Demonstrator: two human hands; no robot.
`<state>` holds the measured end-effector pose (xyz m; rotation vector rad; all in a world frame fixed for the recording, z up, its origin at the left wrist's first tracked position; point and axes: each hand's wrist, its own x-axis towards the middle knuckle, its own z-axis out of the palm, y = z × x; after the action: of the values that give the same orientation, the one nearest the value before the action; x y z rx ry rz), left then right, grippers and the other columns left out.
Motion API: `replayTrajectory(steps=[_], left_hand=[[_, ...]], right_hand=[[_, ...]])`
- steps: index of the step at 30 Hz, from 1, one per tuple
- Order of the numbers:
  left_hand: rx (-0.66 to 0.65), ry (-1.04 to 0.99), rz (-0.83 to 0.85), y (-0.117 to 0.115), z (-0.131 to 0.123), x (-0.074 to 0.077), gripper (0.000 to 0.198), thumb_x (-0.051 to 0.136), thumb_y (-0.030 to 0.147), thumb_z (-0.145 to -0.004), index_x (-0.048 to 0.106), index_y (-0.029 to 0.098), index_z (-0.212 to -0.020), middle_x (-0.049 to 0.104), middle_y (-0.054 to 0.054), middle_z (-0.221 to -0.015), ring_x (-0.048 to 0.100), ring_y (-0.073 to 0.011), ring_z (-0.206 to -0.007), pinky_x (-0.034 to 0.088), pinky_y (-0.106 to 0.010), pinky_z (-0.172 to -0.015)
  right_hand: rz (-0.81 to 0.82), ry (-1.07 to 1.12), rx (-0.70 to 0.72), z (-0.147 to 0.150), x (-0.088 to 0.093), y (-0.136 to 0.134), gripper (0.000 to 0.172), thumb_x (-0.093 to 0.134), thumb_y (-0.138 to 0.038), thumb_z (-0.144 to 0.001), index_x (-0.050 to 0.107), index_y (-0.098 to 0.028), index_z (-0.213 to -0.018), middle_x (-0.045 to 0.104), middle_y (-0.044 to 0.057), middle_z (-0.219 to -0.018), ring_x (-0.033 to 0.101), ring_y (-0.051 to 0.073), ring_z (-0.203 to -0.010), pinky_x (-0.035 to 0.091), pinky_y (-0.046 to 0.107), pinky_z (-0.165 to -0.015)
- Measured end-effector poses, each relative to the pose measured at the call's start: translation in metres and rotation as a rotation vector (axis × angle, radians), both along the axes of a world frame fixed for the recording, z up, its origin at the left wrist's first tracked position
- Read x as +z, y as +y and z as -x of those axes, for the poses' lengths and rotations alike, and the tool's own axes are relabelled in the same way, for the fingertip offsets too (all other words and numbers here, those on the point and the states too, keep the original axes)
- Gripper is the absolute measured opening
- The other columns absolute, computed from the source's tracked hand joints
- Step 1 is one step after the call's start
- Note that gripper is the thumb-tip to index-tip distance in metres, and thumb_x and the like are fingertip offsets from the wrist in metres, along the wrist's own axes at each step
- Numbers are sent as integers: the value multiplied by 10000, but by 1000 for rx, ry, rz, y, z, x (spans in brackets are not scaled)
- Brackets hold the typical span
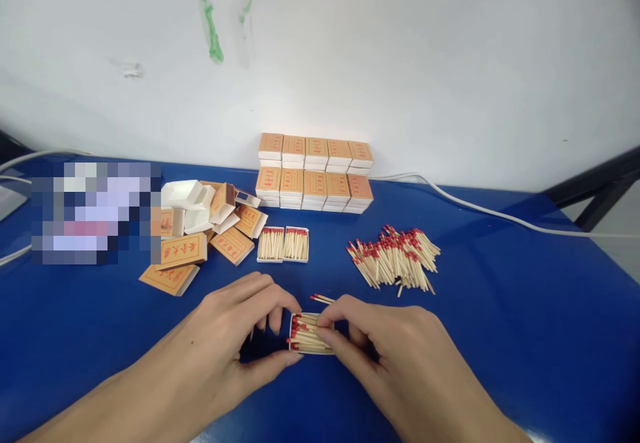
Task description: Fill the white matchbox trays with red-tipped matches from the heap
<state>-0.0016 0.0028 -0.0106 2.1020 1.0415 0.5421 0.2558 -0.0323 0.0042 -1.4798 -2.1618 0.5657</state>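
A small white matchbox tray (306,352) lies on the blue table in front of me, filled with red-headed matches (303,338) whose heads point left. My left hand (240,326) steadies the tray's left end between thumb and index finger. At the tray's right end, my right hand (395,336) has thumb and index fingertips pinched together on matches inside; how many is hidden. Two loose matches (323,298) stick out just behind the tray, partly covered by my right index finger. Farther back, two filled trays (271,260) stand side by side.
A pile of loose matches (395,260) lies at right. Closed matchboxes (315,186) are stacked in two rows by the white wall. Sleeves (233,246) and white trays (181,194) are heaped at left, beside a blurred-out patch. A white cable (470,210) runs along the back right.
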Motion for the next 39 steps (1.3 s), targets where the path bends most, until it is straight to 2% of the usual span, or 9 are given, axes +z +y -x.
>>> replayTrajectory(steps=[7, 10, 14, 18, 21, 24, 30, 36, 39], left_hand=[[-25, 24, -89, 6, 2, 7, 130, 732, 274, -1082, 702, 335, -1193, 679, 50, -1014, 662, -142, -915, 521, -274, -794], [-21, 7, -144, 10, 3, 8, 114, 754, 289, -1069, 708, 331, -1164, 688, 54, -990, 672, -146, -917, 526, -284, -808], [-7, 17, -117, 8, 4, 9, 235, 795, 237, -1010, 713, 355, -1196, 694, 82, -963, 679, -125, -875, 535, -267, -788], [6, 0, -134, 5, 2, 11, 214, 795, 213, -989, 721, 342, -1143, 714, 91, -941, 689, -114, -839, 543, -251, -755], [30, -5, -151, 6, 3, 8, 221, 794, 209, -979, 725, 341, -1142, 714, 87, -930, 682, -118, -819, 539, -253, -738], [24, 16, -131, 6, 5, 5, 229, 799, 222, -973, 723, 342, -1153, 697, 78, -924, 677, -130, -818, 527, -268, -738], [10, 29, -129, 7, 2, 5, 205, 801, 219, -978, 722, 325, -1135, 689, 82, -897, 659, -130, -792, 500, -287, -746], [15, 13, -123, 5, 1, 3, 208, 794, 229, -996, 717, 328, -1160, 685, 80, -906, 650, -136, -812, 493, -300, -764], [14, 32, -111, 4, 2, 2, 185, 776, 246, -1024, 705, 327, -1175, 683, 73, -909, 645, -143, -809, 496, -315, -785]], right_hand=[[-11, 42, 12, 4, 0, -1, 115, 706, -241, -1118, 784, -284, -1045, 810, -89, -803, 691, 99, -543, 486, 221, -542], [-28, 53, 2, 3, 2, 0, 107, 684, -275, -1140, 780, -290, -1094, 772, -103, -748, 663, 94, -512, 484, 220, -532], [-56, 83, -62, 0, 6, 3, 95, 672, -307, -1150, 767, -303, -1147, 681, -128, -650, 594, 89, -450, 443, 222, -476], [25, 86, -53, -4, 10, 4, 75, 731, -290, -1112, 761, -327, -1170, 663, -138, -648, 587, 89, -466, 436, 217, -475], [118, 67, -12, -8, 11, 4, 140, 791, -233, -1057, 755, -343, -1137, 705, -129, -729, 648, 91, -556, 463, 207, -522], [142, 44, -26, -13, 11, 7, 202, 847, -186, -996, 744, -330, -1093, 735, -108, -802, 667, 100, -605, 461, 215, -527], [103, 4, 31, -14, 5, 9, 181, 800, -127, -1015, 730, -290, -978, 760, -72, -897, 682, 112, -640, 487, 247, -586], [0, -45, 107, -12, 2, 7, 133, 703, -158, -1090, 737, -267, -1022, 752, -27, -965, 733, 139, -706, 547, 264, -643], [-57, -100, 159, -9, 0, 8, 148, 649, -178, -1122, 738, -256, -1033, 743, -12, -964, 738, 145, -697, 549, 272, -619]])
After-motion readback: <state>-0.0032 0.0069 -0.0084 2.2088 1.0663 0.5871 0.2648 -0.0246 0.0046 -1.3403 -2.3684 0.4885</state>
